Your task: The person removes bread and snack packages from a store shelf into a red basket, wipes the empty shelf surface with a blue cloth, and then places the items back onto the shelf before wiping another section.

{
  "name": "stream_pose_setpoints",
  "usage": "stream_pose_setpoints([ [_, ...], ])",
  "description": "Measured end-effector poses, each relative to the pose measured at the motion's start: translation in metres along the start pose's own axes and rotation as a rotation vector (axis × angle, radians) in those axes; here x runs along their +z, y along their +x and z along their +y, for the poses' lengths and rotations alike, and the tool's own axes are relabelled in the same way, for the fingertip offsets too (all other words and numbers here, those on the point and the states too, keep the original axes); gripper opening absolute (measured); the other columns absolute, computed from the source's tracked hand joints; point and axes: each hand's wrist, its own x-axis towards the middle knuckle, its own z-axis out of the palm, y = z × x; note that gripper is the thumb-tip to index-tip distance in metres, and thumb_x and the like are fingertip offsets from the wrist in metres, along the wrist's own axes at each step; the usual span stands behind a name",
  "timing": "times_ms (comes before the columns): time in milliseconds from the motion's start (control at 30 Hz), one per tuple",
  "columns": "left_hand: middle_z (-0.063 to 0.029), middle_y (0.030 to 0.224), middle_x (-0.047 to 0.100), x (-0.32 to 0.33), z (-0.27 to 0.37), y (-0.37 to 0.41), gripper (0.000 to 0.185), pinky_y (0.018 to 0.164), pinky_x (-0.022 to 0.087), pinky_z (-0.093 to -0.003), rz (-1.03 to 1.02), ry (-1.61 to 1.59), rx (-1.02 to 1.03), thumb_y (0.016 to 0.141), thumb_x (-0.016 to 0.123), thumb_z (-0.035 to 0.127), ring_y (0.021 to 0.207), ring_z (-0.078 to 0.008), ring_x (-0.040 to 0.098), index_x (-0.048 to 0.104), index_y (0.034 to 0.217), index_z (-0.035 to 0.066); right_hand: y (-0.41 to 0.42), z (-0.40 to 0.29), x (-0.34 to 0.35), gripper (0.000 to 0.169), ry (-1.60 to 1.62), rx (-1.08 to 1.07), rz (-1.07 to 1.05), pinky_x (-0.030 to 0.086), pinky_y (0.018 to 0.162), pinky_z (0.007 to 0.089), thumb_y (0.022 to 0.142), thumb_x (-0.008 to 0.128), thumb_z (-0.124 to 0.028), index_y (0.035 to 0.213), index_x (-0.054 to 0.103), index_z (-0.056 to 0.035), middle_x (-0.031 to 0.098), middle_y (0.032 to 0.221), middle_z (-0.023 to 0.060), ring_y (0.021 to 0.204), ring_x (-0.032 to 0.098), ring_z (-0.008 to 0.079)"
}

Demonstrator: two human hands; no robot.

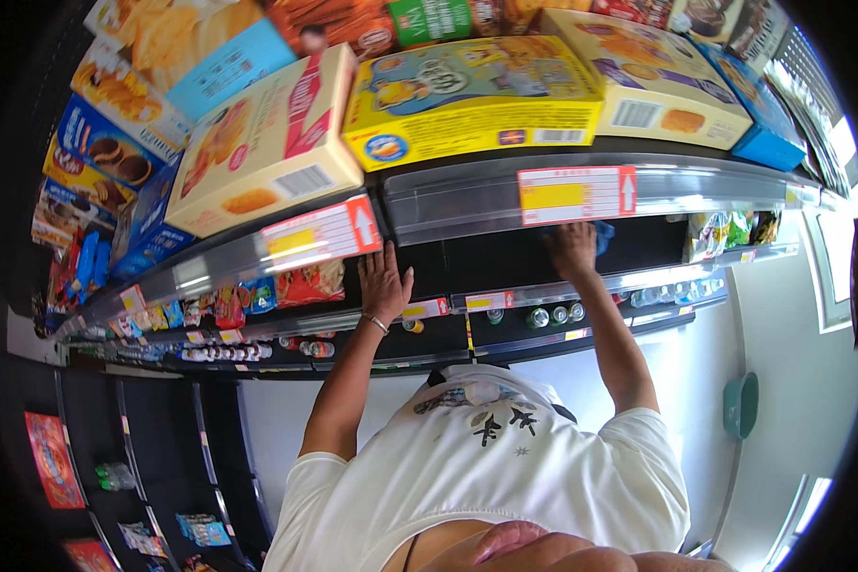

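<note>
My left hand (385,286), with a bracelet at the wrist, lies flat at the black lower shelf (429,268). Its fingertips reach the front edge of the shelf above. Farther right, my right hand (574,252) is on a blue cloth (603,237) over the same black shelf surface. Part of the cloth shows beside the fingers; the rest is hidden by the hand and the upper shelf edge. A red snack bag (311,283) lies left of my left hand. Other snack bags (709,236) stand to the right of my right hand.
Above, the upper shelf holds a yellow biscuit box (472,100) and cream biscuit boxes (264,139); its front rail bears a price label (577,195). Cans (538,317) stand one shelf lower. A green bucket (741,405) is by the wall, and another shelf unit (164,443) is at left.
</note>
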Motion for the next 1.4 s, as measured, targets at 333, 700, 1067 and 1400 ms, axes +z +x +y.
stream_pose_setpoints([
  [333,-0.0212,0.157,0.027,-0.004,-0.001,0.0,0.069,0.117,0.022,-0.0561,-0.043,0.022,-0.007,0.097,0.05,0.04,0.145,-0.0403,0.026,0.031,0.149,-0.001,0.061,0.024,0.015,0.048,0.164,0.047,0.085,0.031,0.111,0.0497,0.088,0.062,-0.026,0.132,0.056,-0.0094,0.053,0.134,0.0184,0.13,0.045,0.0381],
  [700,-0.025,0.13,0.057,-0.011,0.007,0.002,0.06,0.11,0.033,-0.0521,-0.043,0.057,-0.009,0.098,0.043,0.048,0.123,-0.0404,0.051,0.051,0.131,-0.002,0.077,0.193,0.029,0.046,-0.138,0.197,0.045,0.032,0.111,0.0494,0.089,0.058,-0.028,0.132,0.057,-0.0108,0.054,0.135,0.0182,0.131,0.045,0.0374],
  [1067,-0.0279,0.133,0.055,-0.012,0.006,0.002,0.066,0.112,0.029,-0.0554,-0.123,0.008,-0.036,0.099,0.044,0.046,0.127,-0.0435,0.049,0.042,0.143,-0.002,0.039,0.24,0.029,0.049,-0.162,0.201,0.019,0.03,0.112,0.0504,0.09,0.057,-0.032,0.135,0.056,-0.0107,0.052,0.139,0.0184,0.134,0.042,0.0373],
  [1400,-0.0215,0.153,0.034,0.002,-0.004,-0.002,0.069,0.114,0.026,-0.0567,0.032,0.049,-0.025,0.097,0.046,0.046,0.14,-0.0397,0.034,0.037,0.146,-0.001,0.018,0.141,0.017,0.06,-0.208,0.271,-0.009,0.026,0.114,0.0535,0.094,0.053,-0.044,0.142,0.049,-0.0081,0.044,0.149,0.0182,0.139,0.036,0.0383],
])
